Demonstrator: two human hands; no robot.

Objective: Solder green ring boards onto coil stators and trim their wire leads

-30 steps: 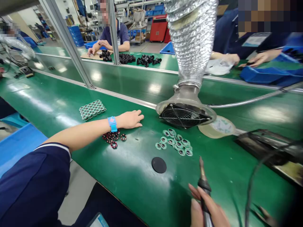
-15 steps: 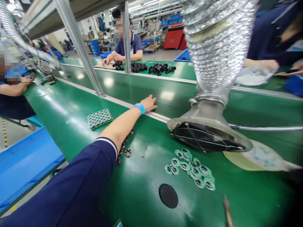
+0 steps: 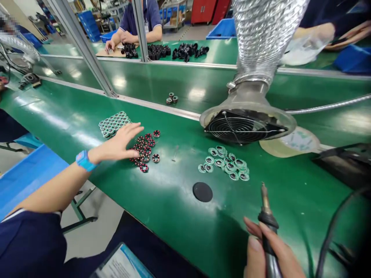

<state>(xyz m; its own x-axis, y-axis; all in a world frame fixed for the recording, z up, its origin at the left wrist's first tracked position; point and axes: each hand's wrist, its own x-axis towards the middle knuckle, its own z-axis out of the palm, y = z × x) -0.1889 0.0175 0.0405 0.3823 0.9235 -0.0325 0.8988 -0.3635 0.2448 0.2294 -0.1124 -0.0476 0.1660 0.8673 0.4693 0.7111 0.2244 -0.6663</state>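
My left hand [image 3: 118, 144], fingers apart and holding nothing, hovers at the left edge of a cluster of small red-and-black wound rings [image 3: 147, 144]. Just behind it a stacked panel of round green boards [image 3: 114, 122] lies on the green bench. In my right hand [image 3: 268, 247] is a soldering iron [image 3: 268, 224], its tip pointing up and away from me. Loose round green boards [image 3: 230, 164] with dark centres are scattered beyond the iron's tip. A flat black disc [image 3: 202, 192] lies between my two hands.
A fume extractor [image 3: 246, 127] on a foil duct hangs low over the bench. Several small ring parts [image 3: 172, 99] sit on the belt behind the metal rail. A pale round dish [image 3: 290, 143] stands right of the extractor. Co-workers sit across the line and at the far left.
My left hand has come back from over the belt to the wound rings. Small ring parts now show on the belt. My right hand has come into view with the soldering iron.
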